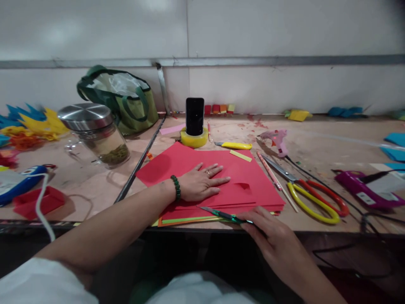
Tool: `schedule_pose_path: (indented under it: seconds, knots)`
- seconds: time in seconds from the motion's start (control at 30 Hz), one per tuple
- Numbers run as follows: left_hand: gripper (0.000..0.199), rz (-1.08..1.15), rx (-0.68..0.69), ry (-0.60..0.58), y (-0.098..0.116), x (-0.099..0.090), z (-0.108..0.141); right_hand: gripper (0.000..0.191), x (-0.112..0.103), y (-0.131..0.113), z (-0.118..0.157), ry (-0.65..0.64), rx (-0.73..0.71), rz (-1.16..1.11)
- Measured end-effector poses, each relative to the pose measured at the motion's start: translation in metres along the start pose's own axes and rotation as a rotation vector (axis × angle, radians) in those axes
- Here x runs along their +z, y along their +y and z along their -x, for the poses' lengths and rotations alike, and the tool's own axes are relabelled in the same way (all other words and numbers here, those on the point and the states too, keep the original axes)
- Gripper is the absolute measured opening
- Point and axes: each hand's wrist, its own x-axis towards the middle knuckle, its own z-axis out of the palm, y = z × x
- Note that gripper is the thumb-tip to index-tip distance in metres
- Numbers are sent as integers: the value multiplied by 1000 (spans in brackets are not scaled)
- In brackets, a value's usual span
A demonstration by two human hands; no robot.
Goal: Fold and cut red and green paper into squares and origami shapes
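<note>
My left hand lies flat on a stack of red paper, fingers spread, a ring on one finger and a dark green bead bracelet at the wrist. In my right hand is a green craft knife, its blade pointing left along the near edge of the stack. Green, yellow and orange sheets peek out beneath the red ones. A small red paper scrap and a pale yellow strip rest on top, to the right of my left hand.
Behind the paper are a yellow cutter and a phone upright in a tape roll. Scissors, a pink glue gun and its cord lie right. A glass jar and green bag stand left.
</note>
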Motion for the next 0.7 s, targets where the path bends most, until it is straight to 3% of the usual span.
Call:
schedule_pose_path:
  seconds: [0.2, 0.33, 0.4, 0.5, 0.53, 0.6, 0.7]
  knots:
    - [52, 4, 3, 10, 0, 1, 1, 22, 0, -8, -1, -29, 3, -47]
    - [52, 20, 5, 71, -4, -1, 1, 18, -22, -10, 12, -28, -26, -90]
    - [55, 32, -1, 159, -5, -4, 2, 18, -37, 2, 19, 128, -21, -31]
    - [72, 48, -20, 246, -4, -8, 2, 26, -54, 35, 23, 511, 96, 199]
    - [77, 58, -26, 252, -3, -8, 2, 29, -57, 48, 22, 587, 142, 278]
    - [77, 106, -41, 250, 0, -9, 2, 32, -58, 70, 16, 646, 171, 386]
    - [58, 239, -89, 252, 2, -7, 1, 32, -49, 87, 3, 635, 209, 507]
